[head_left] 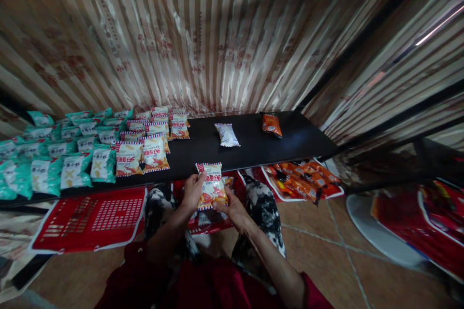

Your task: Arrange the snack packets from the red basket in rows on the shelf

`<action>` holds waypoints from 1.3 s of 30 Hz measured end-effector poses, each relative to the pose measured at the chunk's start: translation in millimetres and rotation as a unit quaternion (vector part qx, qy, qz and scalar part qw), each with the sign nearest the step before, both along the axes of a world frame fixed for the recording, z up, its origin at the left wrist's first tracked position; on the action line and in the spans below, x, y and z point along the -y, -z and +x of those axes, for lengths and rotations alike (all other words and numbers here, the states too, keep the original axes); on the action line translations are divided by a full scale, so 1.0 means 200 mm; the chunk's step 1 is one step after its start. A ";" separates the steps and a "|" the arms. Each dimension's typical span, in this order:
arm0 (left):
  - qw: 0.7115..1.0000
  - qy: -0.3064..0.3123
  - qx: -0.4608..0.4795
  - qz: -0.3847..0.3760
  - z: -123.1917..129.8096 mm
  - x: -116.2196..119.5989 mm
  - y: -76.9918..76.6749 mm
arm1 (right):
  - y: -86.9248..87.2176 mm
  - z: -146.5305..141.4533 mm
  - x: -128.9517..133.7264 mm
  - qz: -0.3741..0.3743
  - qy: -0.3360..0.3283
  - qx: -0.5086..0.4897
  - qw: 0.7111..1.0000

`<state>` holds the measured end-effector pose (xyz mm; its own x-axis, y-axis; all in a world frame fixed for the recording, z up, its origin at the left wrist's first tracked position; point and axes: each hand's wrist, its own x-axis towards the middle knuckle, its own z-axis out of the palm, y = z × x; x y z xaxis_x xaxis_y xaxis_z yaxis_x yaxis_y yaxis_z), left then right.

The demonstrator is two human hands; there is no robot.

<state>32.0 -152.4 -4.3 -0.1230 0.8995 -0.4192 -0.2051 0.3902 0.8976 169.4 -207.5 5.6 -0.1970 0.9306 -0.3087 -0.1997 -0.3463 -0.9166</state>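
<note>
Gripping hands: left hand [192,194] closed on the left side of the packet [212,184], right hand [231,208] on its lower right corner; the two share the hold.
Packet: between both hands, printed face turned toward the person, at the near edge of the board [199,147].
Weight: probably very light, an easy load for one hand.
Film: looks thin and glossy, so perhaps a little slippery; it should dent and crinkle, not stay stiff.
Filling: the print suggests crisp snacks, likely fragile; hard pressure on the puffed middle could crush them.
Hold: best by the side edges or the flat striped seams [208,163], pinched lightly.
Ahead of the hands: a white packet [227,135], with an orange packet [271,124] farther right.
Left of the hands: matching packets [155,152] in rows, then teal packets [76,171].
</note>
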 end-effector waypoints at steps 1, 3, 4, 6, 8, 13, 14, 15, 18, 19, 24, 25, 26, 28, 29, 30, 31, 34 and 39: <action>1.000 -0.001 0.007 -0.004 0.00 0.00 0.00 | -0.01 0.00 0.00 0.002 0.002 -0.002 1.000; 1.000 -0.004 0.020 -0.009 0.00 0.00 -0.01 | -0.02 0.00 0.00 0.006 0.006 -0.002 1.000; 1.000 -0.004 0.025 -0.011 0.00 0.00 -0.01 | -0.02 0.00 0.00 0.008 0.007 0.000 1.000; 0.999 -0.002 0.035 -0.013 0.00 0.00 -0.02 | -0.02 -0.01 0.00 0.011 0.015 0.004 1.000; 0.999 0.004 0.042 -0.014 0.00 0.01 -0.02 | -0.01 -0.01 -0.01 0.011 0.022 0.002 1.000; 0.999 0.013 0.045 -0.008 -0.02 0.01 -0.02 | 0.00 0.01 0.00 0.021 0.008 0.004 1.000; 0.999 0.013 0.044 -0.007 -0.02 0.01 -0.02 | 0.00 0.01 0.00 0.021 0.009 0.010 1.000; 0.999 0.014 0.043 -0.006 -0.03 0.01 -0.02 | -0.01 0.02 0.00 0.018 0.011 0.015 1.000; 0.999 0.017 0.038 -0.003 -0.04 0.02 -0.01 | -0.03 0.02 -0.01 -0.004 0.016 0.003 1.000; 0.999 0.018 0.037 -0.004 -0.04 0.03 0.00 | -0.04 0.02 -0.02 -0.014 0.020 -0.004 1.000; 0.999 0.035 0.039 0.009 -0.04 0.05 0.02 | -0.06 0.01 -0.06 -0.046 0.044 -0.043 0.997; 0.998 0.039 0.040 0.012 -0.04 0.05 0.02 | -0.06 0.01 -0.07 -0.048 0.041 -0.055 0.996; 0.998 0.042 0.042 0.015 -0.04 0.06 0.02 | -0.06 0.00 -0.07 -0.049 0.039 -0.063 0.996; 0.998 0.045 0.045 0.017 -0.04 0.06 0.03 | -0.06 0.00 -0.08 -0.052 0.039 -0.065 0.996; 0.998 0.046 0.048 0.019 -0.04 0.06 0.03 | -0.07 0.00 -0.08 -0.054 0.040 -0.064 0.996; 0.997 0.048 0.052 0.021 -0.04 0.06 0.02 | -0.07 -0.01 -0.09 -0.056 0.041 -0.063 0.996; 0.997 0.049 0.059 0.021 -0.04 0.06 0.02 | -0.07 -0.01 -0.09 -0.058 0.044 -0.062 0.995; 0.996 0.051 0.078 0.016 -0.04 0.06 0.01 | -0.07 -0.01 -0.09 -0.064 0.050 -0.065 0.995; 0.995 0.054 0.082 0.007 -0.04 0.06 0.01 | -0.05 -0.03 -0.10 -0.069 0.057 -0.059 0.994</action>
